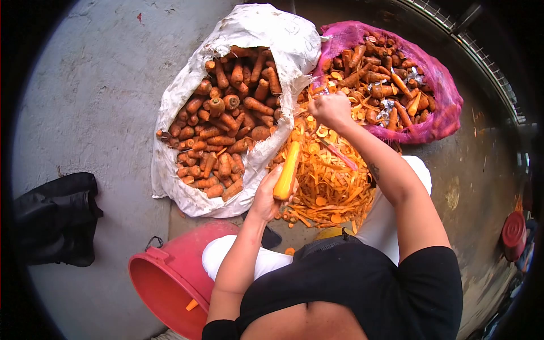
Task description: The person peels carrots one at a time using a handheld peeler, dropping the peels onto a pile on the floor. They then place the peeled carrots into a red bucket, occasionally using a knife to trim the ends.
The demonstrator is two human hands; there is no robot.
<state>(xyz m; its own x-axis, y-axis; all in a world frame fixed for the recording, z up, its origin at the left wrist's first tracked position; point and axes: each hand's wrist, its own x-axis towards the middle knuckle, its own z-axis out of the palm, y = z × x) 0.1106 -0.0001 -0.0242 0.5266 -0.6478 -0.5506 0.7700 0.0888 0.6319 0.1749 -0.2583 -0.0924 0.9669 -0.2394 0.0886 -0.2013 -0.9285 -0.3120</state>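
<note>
My left hand (266, 195) is wrapped round the thick end of a peeled, yellow-orange carrot (288, 170), whose other end points up and away from me. Closed fingers show on my right hand (331, 109), above the peelings near the far end of the carrot; what it holds is too small and hidden to make out. Under both hands lies a heap of orange carrot peelings (328, 190) with cut round slices. On the heap rests a thin pink-handled tool (340, 155).
A white sack (170, 124) of unpeeled carrots stands at the left, a pink mesh sack (450, 107) of carrots at the back right. A red bucket (195, 249) lies tilted near my left knee. Black boots (62, 218) are at the far left, a red container (514, 236) far right.
</note>
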